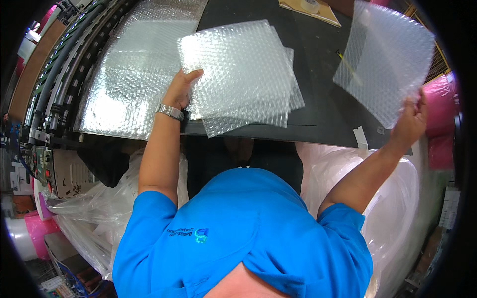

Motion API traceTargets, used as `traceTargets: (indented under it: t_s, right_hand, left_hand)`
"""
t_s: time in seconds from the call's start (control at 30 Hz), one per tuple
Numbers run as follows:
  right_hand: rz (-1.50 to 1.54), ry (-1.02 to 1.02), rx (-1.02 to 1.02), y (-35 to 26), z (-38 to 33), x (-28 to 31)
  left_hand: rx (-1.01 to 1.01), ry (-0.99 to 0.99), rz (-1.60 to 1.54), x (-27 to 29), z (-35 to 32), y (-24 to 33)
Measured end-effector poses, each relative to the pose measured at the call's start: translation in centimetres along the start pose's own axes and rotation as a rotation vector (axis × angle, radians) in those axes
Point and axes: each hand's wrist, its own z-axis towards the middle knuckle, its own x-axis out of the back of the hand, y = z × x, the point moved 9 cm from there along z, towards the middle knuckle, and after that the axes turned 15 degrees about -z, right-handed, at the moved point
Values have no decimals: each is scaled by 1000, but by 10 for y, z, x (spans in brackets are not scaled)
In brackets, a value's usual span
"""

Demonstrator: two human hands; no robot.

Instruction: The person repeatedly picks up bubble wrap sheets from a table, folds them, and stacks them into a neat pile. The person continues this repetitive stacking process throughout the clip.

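My left hand grips the left edge of a small stack of clear bubble wrap sheets, thumb on top and fingers underneath. The sheets overlap unevenly over the black table. Out to the right, my right hand pinches the lower right corner of a single bubble wrap sheet, which stands tilted up above the table's right end. A yellow strip, perhaps a tape measure, shows partly through that sheet. The fingertips of my left hand are hidden beneath the stack.
A wide bubble wrap web lies left of the stack, beside a machine with rollers. Brown card with a tape roll sits at the far edge. Clear plastic bags hang below the table; pink wrapped bundles stand right.
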Motion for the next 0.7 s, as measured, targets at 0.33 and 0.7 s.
traceTargets:
  t_s: [0.33, 0.7]
  right_hand:
    - [-48, -930, 430, -31, -68, -235]
    - [-92, -748, -61, 19, -125, -259]
  left_hand:
    - [-18, -31, 33, 26, 18, -12]
    - [-135, -165, 94, -23, -18, 11]
